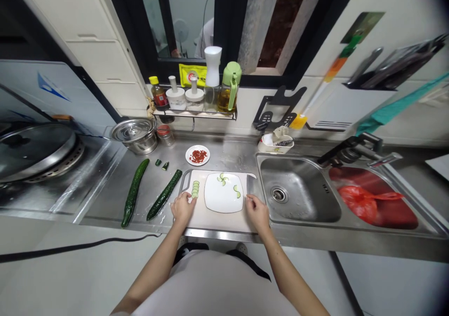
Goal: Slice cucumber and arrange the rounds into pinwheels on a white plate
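Note:
My left hand (183,208) is on the left part of the cutting board (210,223), its fingers bent at the near end of a row of thin cucumber slices (195,188). Thumb and forefinger close on the lowest slice there. A white plate (220,199) lies on the board, with a fan of half-round cucumber slices (222,179) near its top and an S-shaped pair of slices (237,191) at its right. To the right of the plate, my right hand (257,211) has its fingertips pinched together; what they hold is hidden. A knife blade (251,185) lies just beyond them.
Left of the board lie two cucumbers (134,193) (164,195) and small cut ends (164,166). Behind it stands a small dish of chopped red pieces (198,155). A lidded pot (136,136) is at back left, the sink (300,190) at right.

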A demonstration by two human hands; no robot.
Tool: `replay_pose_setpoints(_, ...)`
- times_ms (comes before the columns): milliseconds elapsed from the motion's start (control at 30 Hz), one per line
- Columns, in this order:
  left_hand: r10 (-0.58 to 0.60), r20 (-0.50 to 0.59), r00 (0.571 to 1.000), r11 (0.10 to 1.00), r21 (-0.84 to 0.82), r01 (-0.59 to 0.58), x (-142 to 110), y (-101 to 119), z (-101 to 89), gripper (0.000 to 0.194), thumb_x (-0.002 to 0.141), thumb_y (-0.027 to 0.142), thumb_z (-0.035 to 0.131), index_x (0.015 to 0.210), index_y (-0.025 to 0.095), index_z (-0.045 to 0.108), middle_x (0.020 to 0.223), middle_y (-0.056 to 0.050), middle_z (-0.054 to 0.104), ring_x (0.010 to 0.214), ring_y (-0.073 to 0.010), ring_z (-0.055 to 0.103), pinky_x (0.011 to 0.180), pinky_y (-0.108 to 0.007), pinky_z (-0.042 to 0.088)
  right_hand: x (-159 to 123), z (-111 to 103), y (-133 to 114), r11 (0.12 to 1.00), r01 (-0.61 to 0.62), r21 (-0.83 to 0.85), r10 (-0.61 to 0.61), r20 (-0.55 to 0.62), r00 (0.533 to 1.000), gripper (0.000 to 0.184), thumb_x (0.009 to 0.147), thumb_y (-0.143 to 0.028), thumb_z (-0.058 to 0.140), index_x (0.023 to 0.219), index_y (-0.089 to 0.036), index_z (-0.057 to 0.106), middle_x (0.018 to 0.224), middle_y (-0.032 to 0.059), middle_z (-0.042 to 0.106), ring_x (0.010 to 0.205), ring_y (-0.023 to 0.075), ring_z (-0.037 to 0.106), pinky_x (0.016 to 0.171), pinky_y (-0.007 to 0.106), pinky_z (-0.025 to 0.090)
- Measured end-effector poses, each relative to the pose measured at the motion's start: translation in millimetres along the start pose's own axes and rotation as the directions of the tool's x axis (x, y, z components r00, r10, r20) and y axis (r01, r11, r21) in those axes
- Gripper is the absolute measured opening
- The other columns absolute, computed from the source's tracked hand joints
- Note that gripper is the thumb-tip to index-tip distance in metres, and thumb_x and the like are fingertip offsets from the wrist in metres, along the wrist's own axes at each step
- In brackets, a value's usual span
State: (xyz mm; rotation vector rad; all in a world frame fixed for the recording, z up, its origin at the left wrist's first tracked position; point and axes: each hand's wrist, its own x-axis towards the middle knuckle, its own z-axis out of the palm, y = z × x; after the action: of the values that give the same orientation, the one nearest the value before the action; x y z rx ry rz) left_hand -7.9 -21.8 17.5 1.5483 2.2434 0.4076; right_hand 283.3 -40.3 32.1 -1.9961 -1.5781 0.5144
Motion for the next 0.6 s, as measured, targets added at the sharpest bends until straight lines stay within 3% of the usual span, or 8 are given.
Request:
replay_pose_setpoints(200, -0.014, -0.018, 1.0, 0.998, -0.062, 0.013, 2, -1, 7.7, 0.022, 0.083, 0.041, 0.059, 0.094, 0.023, 0.062, 0.093, -0.004, 0.068, 0.089, -0.0214, 0.061, 0.07, -0.027, 0.039, -2, -1, -1, 1.0, 0.012, 0.0, -0.012, 0.015, 1.0, 0.049, 0.089, -0.046, 0.037, 0.106, -0.017, 0.072, 0.081, 0.009, 0.073, 0.067, 0.02, 0.061, 0.066, 0.029, 0.043)
replay_pose_setpoints(433, -0.016, -0.024, 1.0, 0.995, -0.099, 0.014, 0, 0, 8.5, 0.018, 0.081, 0.037, 0.06, 0.09, 0.022, 0.064, 0.094, -0.005, 0.067, 0.091, -0.0233, 0.061, 0.071, -0.029, 0.041, -1, 1, -5, 1.0, 0.029, 0.011, -0.029, 0.019, 0.999, 0.047, 0.088, -0.044, 0.037, 0.106, -0.017, 0.072, 0.076, 0.0077, 0.072, 0.064, 0.0198, 0.06, 0.064, 0.028, 0.043)
replay_pose_setpoints(533, -0.024, -0.045, 0.999, 0.981, -0.193, 0.015, 0, 2, 10.4, 0.01, 0.08, 0.03, 0.059, 0.085, 0.022, 0.063, 0.088, -0.004, 0.068, 0.088, -0.0212, 0.061, 0.071, -0.028, 0.041, -1, 2, -8, 0.999, 0.027, 0.025, -0.028, 0.023, 0.999, 0.047, 0.088, -0.043, 0.037, 0.104, -0.016, 0.072, 0.075, 0.0082, 0.071, 0.064, 0.0204, 0.061, 0.065, 0.029, 0.043)
replay_pose_setpoints(600, -0.04, -0.038, 0.998, 0.939, -0.342, 0.025, 1, 5, 10.8, 0.01, 0.079, 0.03, 0.06, 0.083, 0.021, 0.062, 0.081, -0.002, 0.068, 0.079, -0.0182, 0.061, 0.07, -0.027, 0.043, 0, 2, -16, 0.998, 0.04, 0.047, -0.042, 0.027, 0.999, 0.045, 0.088, -0.042, 0.038, 0.103, -0.016, 0.072, 0.074, 0.0082, 0.071, 0.066, 0.0204, 0.061, 0.065, 0.028, 0.043)
